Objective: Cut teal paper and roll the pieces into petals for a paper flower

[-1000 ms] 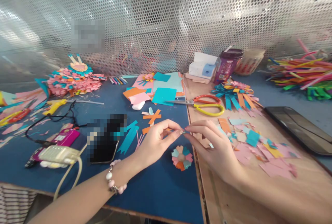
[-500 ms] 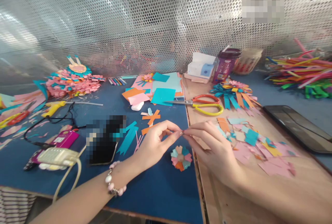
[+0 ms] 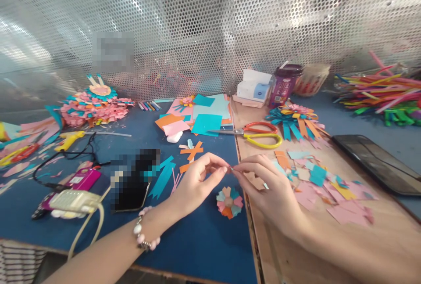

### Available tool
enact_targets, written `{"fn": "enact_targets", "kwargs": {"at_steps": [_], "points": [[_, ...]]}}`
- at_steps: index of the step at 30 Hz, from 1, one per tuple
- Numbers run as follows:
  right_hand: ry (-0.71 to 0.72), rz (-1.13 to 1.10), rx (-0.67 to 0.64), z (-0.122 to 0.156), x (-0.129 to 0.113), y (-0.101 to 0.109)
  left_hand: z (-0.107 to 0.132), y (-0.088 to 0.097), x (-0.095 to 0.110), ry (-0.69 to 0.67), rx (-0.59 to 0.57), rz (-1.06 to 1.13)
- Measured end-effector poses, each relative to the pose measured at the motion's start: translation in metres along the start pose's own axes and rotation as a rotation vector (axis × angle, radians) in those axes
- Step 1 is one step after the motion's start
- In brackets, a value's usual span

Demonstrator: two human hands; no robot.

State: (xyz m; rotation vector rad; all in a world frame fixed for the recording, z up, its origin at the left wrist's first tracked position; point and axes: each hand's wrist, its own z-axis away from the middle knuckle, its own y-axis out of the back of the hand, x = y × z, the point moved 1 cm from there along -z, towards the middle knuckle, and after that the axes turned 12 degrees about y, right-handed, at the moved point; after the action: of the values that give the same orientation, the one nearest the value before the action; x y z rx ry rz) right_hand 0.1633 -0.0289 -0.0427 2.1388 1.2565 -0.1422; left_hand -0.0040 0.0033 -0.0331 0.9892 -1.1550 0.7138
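My left hand point(image 3: 204, 183) and my right hand point(image 3: 268, 187) meet above the table's seam, fingertips pinched almost together. Between them is a tiny piece, too small to make out. Just below the fingers lies a round paper flower point(image 3: 229, 203) with pink, teal, orange and pale blue petals, touched by neither hand. Left of my left hand are teal paper strips point(image 3: 162, 181) and thin pink strips point(image 3: 176, 181). Orange paper strips point(image 3: 191, 151) lie beyond it. Paper scraps point(image 3: 317, 174) spread out to the right of my right hand.
Scissors point(image 3: 246, 134) with red and yellow handles lie ahead, near stacked coloured paper point(image 3: 213, 105). At left are a yellow glue gun point(image 3: 69, 140), a power strip point(image 3: 73, 203) with cords and a phone point(image 3: 133, 187). A dark tablet-like device point(image 3: 375, 161) sits at right. Perforated metal point(image 3: 197, 25) stands behind.
The fingertips have shifted slightly, and a small pale bit now shows by my right fingers. The camera view has moved a little. The paper flower stays put.
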Motion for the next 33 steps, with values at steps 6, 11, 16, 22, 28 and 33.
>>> {"fn": "enact_targets", "kwargs": {"at_steps": [6, 11, 16, 22, 28, 33], "points": [[-0.16, -0.061, -0.035, -0.002, -0.0069, 0.0047, -0.0006, -0.0027, -0.0007, -0.028, -0.055, -0.18], [-0.303, -0.166, -0.059, 0.0006, -0.0086, 0.0045, -0.0017, -0.0041, -0.001, -0.044, -0.086, -0.148], [-0.349, -0.195, -0.05, 0.0015, -0.0065, 0.0028, -0.0025, -0.0044, -0.0012, -0.054, -0.075, -0.099], [-0.389, -0.198, -0.077, 0.0006, -0.005, 0.0042, -0.0032, -0.0041, -0.003, -0.062, -0.08, -0.088], [-0.4, -0.224, -0.114, -0.0008, -0.0066, 0.0057, -0.0035, -0.0038, -0.0037, -0.026, -0.12, -0.075], [-0.411, -0.239, -0.107, 0.0015, -0.0048, 0.0047, -0.0036, -0.0033, -0.0054, -0.008, -0.139, -0.056]]}}
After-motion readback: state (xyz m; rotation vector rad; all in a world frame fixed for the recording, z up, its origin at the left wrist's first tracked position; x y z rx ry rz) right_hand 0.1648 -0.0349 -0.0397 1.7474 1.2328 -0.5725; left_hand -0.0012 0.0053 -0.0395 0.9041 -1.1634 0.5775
